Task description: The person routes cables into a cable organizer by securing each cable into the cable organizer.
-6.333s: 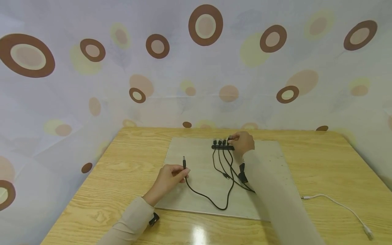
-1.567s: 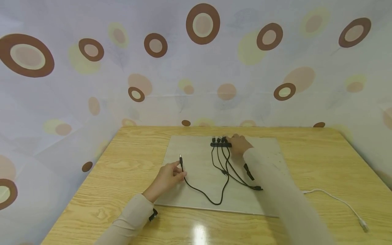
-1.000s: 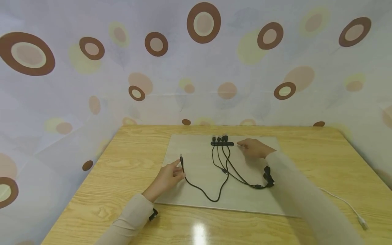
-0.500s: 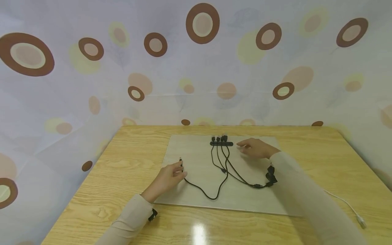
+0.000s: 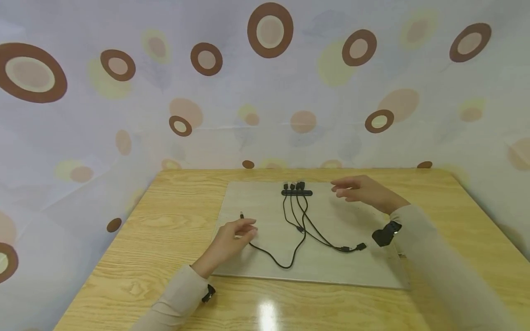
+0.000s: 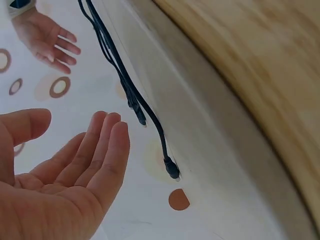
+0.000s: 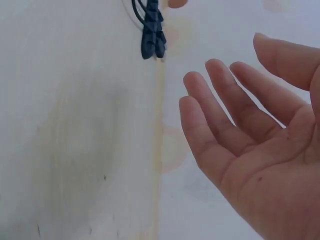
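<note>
A black cable clip strip (image 5: 296,193) lies near the back edge of a pale board (image 5: 331,271). Several black cables run through it, their USB plugs (image 5: 302,185) standing just behind. One black cable (image 5: 272,258) loops forward and left, its small plug tip (image 5: 242,214) lying just past my left hand (image 5: 229,240). In the left wrist view, a cable plug (image 6: 171,168) rests on the board apart from the fingers, which are relaxed and hold nothing. My right hand (image 5: 368,192) hovers right of the strip, fingers loosely extended, palm bare in the right wrist view.
The board lies on a wood-grain table (image 5: 157,239). Other cable ends (image 5: 361,246) lie at the board's right, near the black wrist strap (image 5: 387,233). A patterned cloth (image 5: 269,92) rises behind the table's back edge.
My right hand has left the plugs at the strip and moved right, fingers opening. My left hand has let go of the cable plug, which now lies on the board. My right sleeve covers the white cable.
</note>
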{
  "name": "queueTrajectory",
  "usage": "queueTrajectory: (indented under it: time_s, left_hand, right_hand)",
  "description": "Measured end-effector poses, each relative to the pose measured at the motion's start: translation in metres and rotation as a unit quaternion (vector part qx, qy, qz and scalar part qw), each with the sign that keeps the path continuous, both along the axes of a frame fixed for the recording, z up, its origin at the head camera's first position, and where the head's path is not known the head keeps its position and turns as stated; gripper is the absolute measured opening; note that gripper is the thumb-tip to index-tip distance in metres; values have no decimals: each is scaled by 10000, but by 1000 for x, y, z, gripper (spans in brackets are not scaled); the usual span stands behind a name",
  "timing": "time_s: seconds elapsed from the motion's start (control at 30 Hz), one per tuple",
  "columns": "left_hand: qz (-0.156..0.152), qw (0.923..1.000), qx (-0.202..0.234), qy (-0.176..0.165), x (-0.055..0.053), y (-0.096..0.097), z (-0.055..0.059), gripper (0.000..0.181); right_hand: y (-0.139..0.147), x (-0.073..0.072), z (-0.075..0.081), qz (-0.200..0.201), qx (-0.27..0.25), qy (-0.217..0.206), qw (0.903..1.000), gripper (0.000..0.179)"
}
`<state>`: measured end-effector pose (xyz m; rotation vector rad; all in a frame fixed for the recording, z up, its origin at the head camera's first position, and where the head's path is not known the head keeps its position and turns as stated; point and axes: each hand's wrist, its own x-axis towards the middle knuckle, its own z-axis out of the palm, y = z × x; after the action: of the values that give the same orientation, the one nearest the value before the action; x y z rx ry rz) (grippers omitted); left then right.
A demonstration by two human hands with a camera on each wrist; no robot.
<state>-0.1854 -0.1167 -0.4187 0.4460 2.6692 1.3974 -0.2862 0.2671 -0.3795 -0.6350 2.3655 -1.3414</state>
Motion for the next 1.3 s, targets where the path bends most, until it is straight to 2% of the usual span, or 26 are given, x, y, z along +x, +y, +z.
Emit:
queueTrajectory:
  time_s: [0.17, 0.37, 0.63, 0.77, 0.9, 1.07, 1.2, 1.3]
  left_hand:
    - [-291, 9993, 177, 170, 6, 9, 5, 32]
    - [-658, 9964, 482, 226, 10, 21, 5, 27]
    - [-1166, 9916, 562, 23, 18, 39, 4, 26]
    - [-1252, 9903, 591, -102, 22, 44, 5, 25]
    - [-1299, 9894, 603, -245, 26, 48, 3, 25]
    - [-1354, 9888, 560, -275, 29, 53, 2, 26]
    - [-1322, 9896, 491, -264, 32, 54, 3, 25]
    - [-1423, 9880, 535, -274, 34, 54, 5, 25]
  right_hand:
    - [24, 16, 6, -314, -5, 14, 9995, 48]
    - [59, 36, 6, -567, 470, 218, 9970, 45]
    - [110, 68, -1, -893, 768, 188, 9929, 45]
    - [133, 85, -5, -924, 592, 101, 9939, 44]
    - [155, 100, -14, -1089, 547, -171, 9924, 45]
    - [179, 119, -26, -1454, 940, -361, 9842, 43]
    - [191, 135, -34, -1637, 1524, -372, 9740, 45]
    - [196, 147, -38, -1660, 1941, -429, 9659, 47]
